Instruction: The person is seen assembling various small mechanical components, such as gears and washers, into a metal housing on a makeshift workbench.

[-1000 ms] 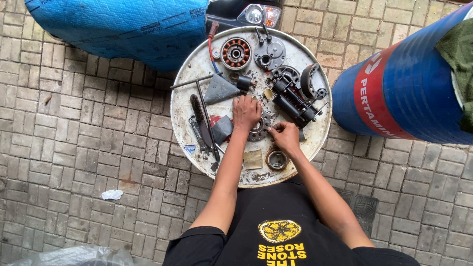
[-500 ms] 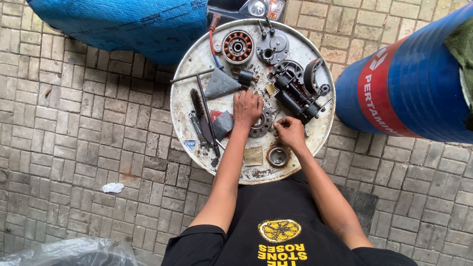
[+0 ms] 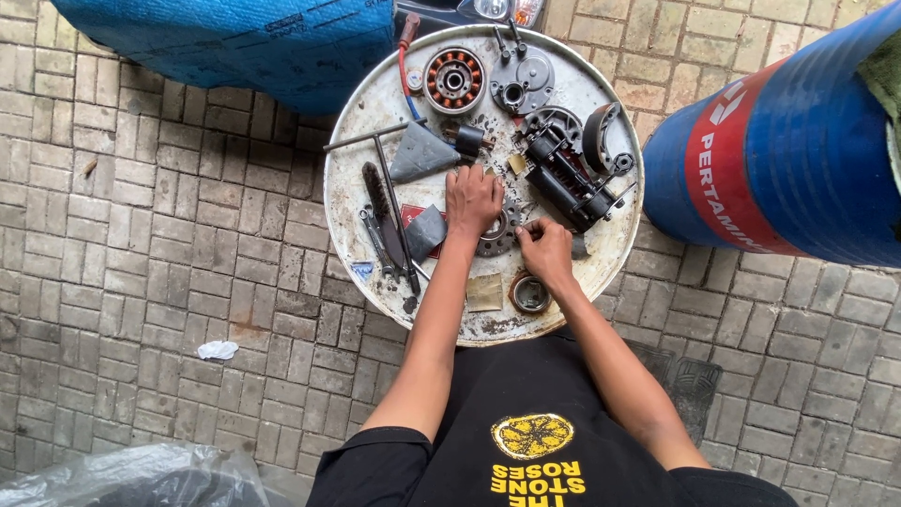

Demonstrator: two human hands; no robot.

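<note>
On the round drum top (image 3: 375, 122) a toothed gear (image 3: 495, 235) lies at the middle, under the left hand (image 3: 472, 199); the right hand (image 3: 544, 249) just right of it; a wound stator (image 3: 454, 80) behind; a wire brush (image 3: 379, 202) left; a small ring (image 3: 530, 293) in front.

both arms reach forward, left hand (image 3: 472, 199) flat with fingers spread, right hand (image 3: 544, 246) curled.
</note>
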